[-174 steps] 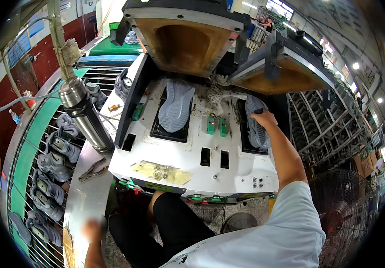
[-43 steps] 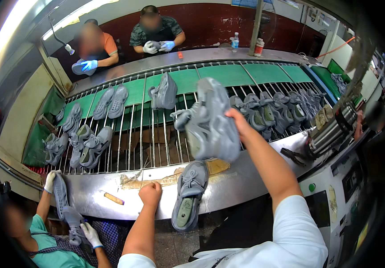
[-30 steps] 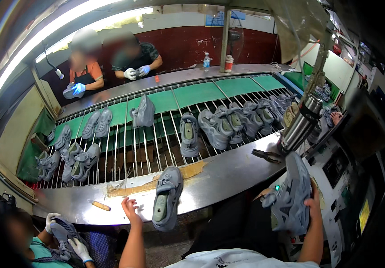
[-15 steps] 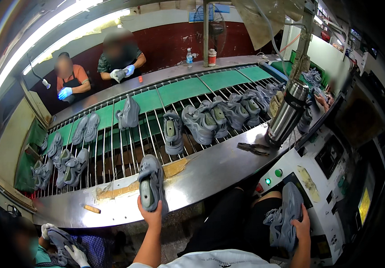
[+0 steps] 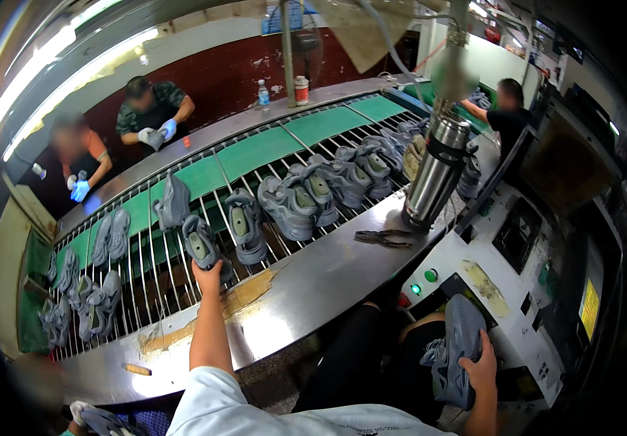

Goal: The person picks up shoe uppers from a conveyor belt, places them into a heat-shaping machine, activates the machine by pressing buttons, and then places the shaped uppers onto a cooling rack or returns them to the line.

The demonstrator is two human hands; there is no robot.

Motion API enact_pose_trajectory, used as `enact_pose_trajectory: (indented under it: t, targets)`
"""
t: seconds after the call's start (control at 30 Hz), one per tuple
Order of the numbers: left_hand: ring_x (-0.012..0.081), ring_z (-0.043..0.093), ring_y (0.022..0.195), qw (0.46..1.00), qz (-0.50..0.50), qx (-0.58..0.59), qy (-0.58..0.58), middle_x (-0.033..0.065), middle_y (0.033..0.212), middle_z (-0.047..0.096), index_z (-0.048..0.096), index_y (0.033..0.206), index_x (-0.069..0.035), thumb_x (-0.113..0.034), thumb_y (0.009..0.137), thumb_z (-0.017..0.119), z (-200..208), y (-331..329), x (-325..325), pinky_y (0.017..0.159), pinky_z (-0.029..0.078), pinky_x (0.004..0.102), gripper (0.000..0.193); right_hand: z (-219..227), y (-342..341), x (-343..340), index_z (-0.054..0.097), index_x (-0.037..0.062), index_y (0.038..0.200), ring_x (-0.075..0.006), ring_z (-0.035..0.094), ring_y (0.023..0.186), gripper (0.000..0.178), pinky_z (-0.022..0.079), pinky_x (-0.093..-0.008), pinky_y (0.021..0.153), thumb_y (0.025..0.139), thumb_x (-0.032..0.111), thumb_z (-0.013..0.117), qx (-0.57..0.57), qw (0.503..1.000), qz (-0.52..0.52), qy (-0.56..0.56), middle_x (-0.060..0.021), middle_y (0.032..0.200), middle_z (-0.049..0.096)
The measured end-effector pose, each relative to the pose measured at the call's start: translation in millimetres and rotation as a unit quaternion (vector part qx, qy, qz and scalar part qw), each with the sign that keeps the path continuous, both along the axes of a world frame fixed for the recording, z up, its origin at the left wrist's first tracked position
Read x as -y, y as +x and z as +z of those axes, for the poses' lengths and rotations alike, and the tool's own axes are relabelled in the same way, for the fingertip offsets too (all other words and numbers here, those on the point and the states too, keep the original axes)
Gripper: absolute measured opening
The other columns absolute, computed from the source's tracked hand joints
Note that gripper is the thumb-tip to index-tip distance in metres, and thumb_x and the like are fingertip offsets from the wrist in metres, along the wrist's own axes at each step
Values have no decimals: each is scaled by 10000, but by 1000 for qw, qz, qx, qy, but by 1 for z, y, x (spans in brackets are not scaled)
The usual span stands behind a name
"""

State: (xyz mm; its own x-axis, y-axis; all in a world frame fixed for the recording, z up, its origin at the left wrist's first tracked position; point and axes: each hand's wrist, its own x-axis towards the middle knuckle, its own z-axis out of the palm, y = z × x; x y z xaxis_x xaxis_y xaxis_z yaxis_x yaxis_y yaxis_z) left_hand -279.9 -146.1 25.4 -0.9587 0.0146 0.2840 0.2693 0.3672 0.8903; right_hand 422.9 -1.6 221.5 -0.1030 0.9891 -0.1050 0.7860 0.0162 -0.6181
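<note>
With my left arm stretched across the metal ledge, my left hand (image 5: 209, 275) is closed on the heel end of a grey sneaker (image 5: 198, 240). That shoe is at the slatted rack (image 5: 155, 270), left of another grey sneaker (image 5: 246, 227); whether it rests on the bars I cannot tell. Low on the right, my right hand (image 5: 480, 357) grips a second grey sneaker (image 5: 462, 338) by its side, over my lap. Its sole faces right and its laces face left. Some of my fingers are hidden behind each shoe.
Several grey sneakers (image 5: 289, 208) line the rack over a green belt (image 5: 257, 154). A steel thermos (image 5: 437, 171) and dark pliers (image 5: 384, 238) are on the ledge (image 5: 313, 275). A white machine (image 5: 466, 280) with a lit green button stands at right. Co-workers sit across and nearby.
My left hand has carried its sneaker forward and left, from over the ledge to the rack beside the other shoes. My right hand keeps its sneaker low at right. The view has shifted.
</note>
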Motion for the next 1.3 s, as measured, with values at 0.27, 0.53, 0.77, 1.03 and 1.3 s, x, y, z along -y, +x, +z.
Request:
enact_pose_trajectory:
  t: [0.27, 0.53, 0.77, 1.03, 1.3]
  targets:
    - [122, 312, 422, 798, -296, 370, 371, -16, 534, 293, 291, 585, -147, 26, 741, 578, 65, 105, -6, 392, 207, 290, 370, 13, 5, 4, 383, 129, 1407, -369, 533, 1127, 965, 438, -411, 939, 564, 352, 797, 75, 997, 24, 1, -203, 1237, 517]
    - [256, 548, 514, 720, -512, 131, -450, 150, 567, 561, 568, 619, 26, -161, 624, 628, 47, 160, -65, 513, 437, 381, 196, 20, 20, -6, 345, 171, 1435, -341, 519, 1160, 988, 425, -398, 962, 576, 402, 775, 64, 994, 55, -67, -175, 1282, 502]
    - [305, 508, 511, 851, -401, 2, -339, 165, 540, 516, 527, 556, 9, -119, 610, 599, 40, 197, -120, 502, 418, 395, 156, 30, 42, -5, 317, 179, 1457, -315, 496, 1214, 1067, 392, -375, 1008, 510, 246, 805, -116, 991, -45, -56, -186, 1326, 481]
    - [301, 398, 399, 928, -261, -136, -230, 166, 455, 467, 448, 514, 10, -189, 675, 621, 17, 229, -115, 455, 354, 448, 309, 69, 75, -157, 376, 60, 1411, -190, 618, 761, 849, 499, -300, 727, 627, 67, 703, -385, 902, -148, 124, -153, 1014, 604]
    - [251, 385, 387, 960, -205, -100, -163, 123, 445, 437, 406, 512, -10, -202, 741, 625, 10, 246, -117, 424, 313, 416, 370, 138, 50, -364, 459, 39, 1359, -331, 534, 1188, 928, 427, -367, 973, 549, 412, 715, 1, 945, -289, 155, -206, 1289, 550]
